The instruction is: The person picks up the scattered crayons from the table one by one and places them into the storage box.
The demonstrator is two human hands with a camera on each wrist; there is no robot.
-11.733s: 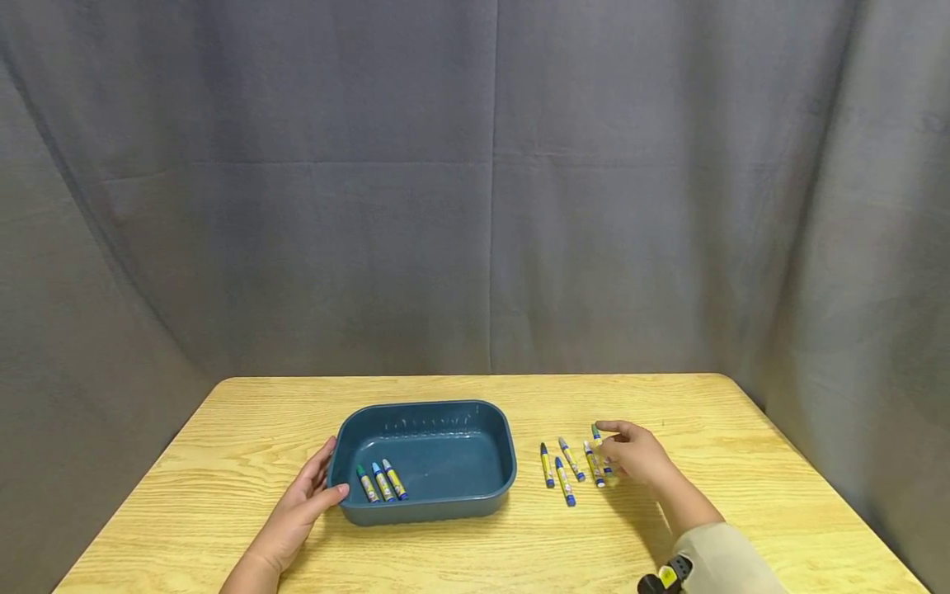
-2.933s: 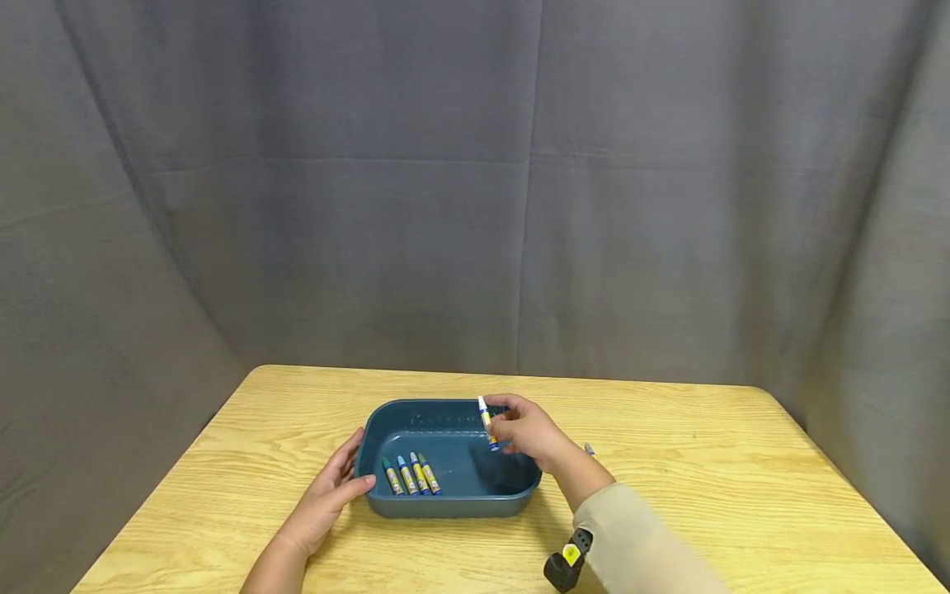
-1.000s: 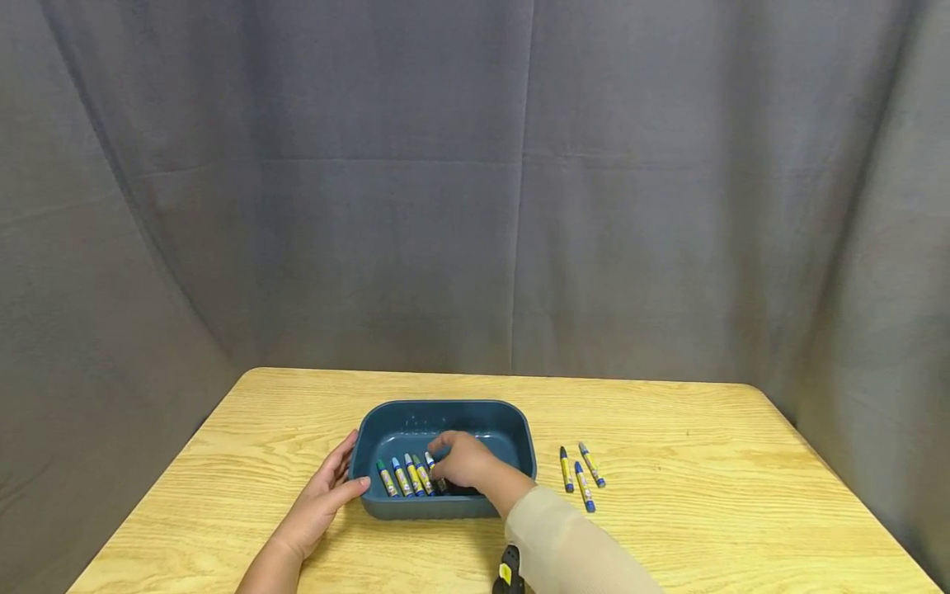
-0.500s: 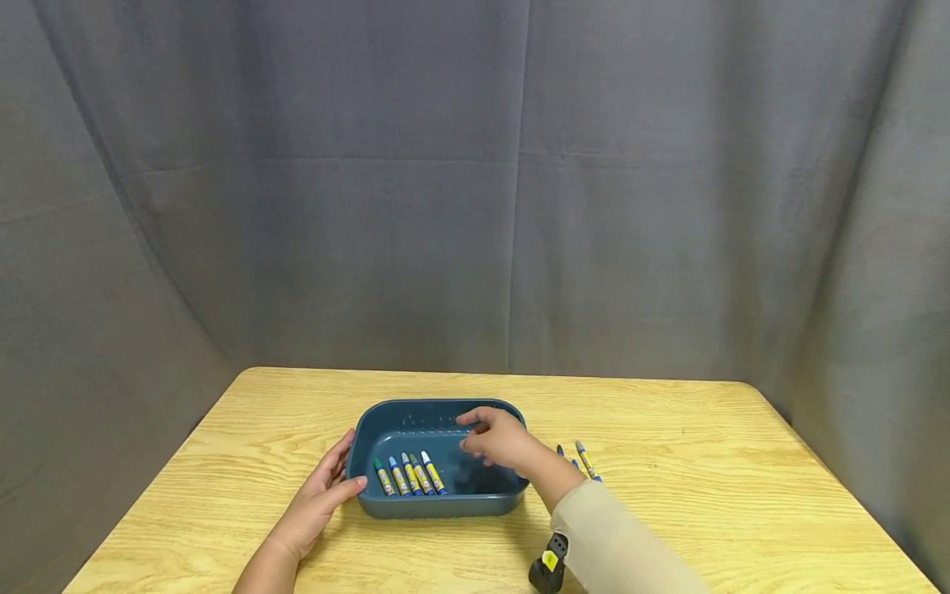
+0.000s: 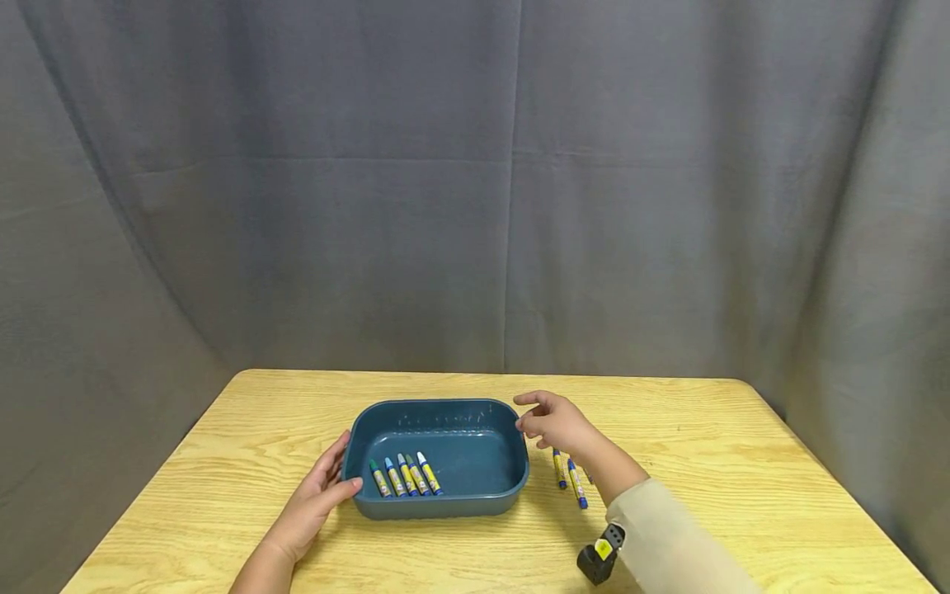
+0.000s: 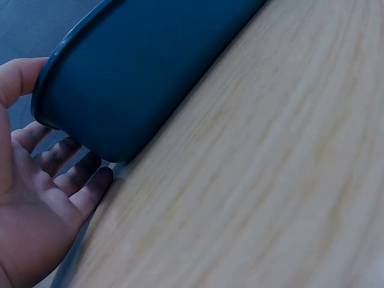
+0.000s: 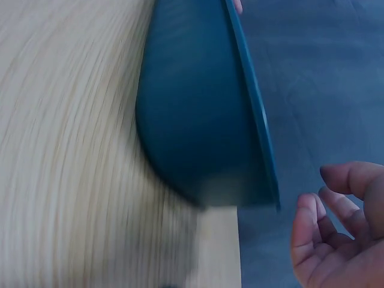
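Observation:
A dark teal plastic basin stands on the table, with several crayons lying side by side at its left end. My left hand holds the basin's left end, thumb over the rim and fingers along the outer wall, as the left wrist view also shows at the basin wall. Just past the basin's right rim hovers my right hand, with nothing in its loosely bent fingers. Under it, two crayons show on the table; a third is mostly hidden by the right wrist.
A light wood-grain table carries everything. Grey curtain hangs behind and at both sides. A black device with a yellow mark sits at the right sleeve.
A white-tipped crayon was set down at the end of the row in the basin. My right hand released it, rose and moved right, out past the rim. My left hand stayed at the basin.

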